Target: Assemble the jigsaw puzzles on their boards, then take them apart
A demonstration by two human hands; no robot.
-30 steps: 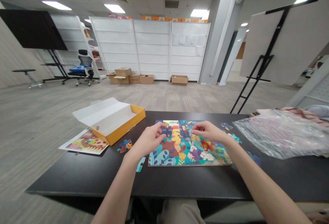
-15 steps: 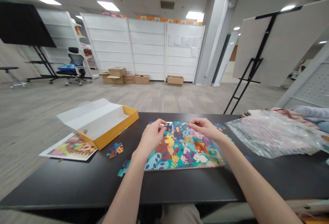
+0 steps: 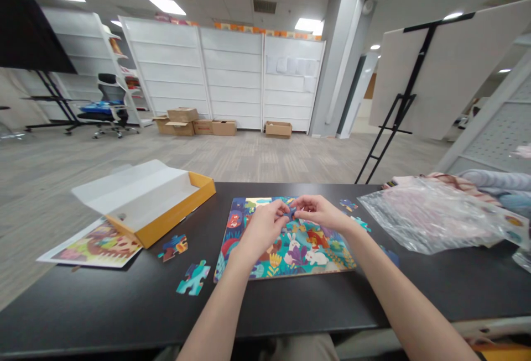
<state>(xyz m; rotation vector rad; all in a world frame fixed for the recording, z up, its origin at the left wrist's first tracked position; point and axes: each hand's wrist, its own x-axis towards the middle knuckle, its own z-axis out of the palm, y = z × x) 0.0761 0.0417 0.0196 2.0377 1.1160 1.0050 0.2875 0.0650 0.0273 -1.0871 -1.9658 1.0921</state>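
A colourful jigsaw puzzle with rabbits and plants lies on the black table. Over its upper middle, my left hand has its fingers bent and pressed together; what they hold, if anything, is too small to name. My right hand is close beside it, thumb and fingers pinched at a small dark blue spot that may be a puzzle piece. The fingertips of both hands nearly meet. Loose pieces lie left of the puzzle, a teal one and a blue and orange one, and others beyond its right edge.
An open yellow box with a white lining stands at the table's left, beside a printed picture sheet. Clear plastic packaging lies at the right near folded cloths. Cardboard boxes and white shelves are in the background.
My left hand has moved right, toward my right hand, which has shifted slightly left. The fingertips are now close together. The view has turned a little, uncovering more of the puzzle's left side.
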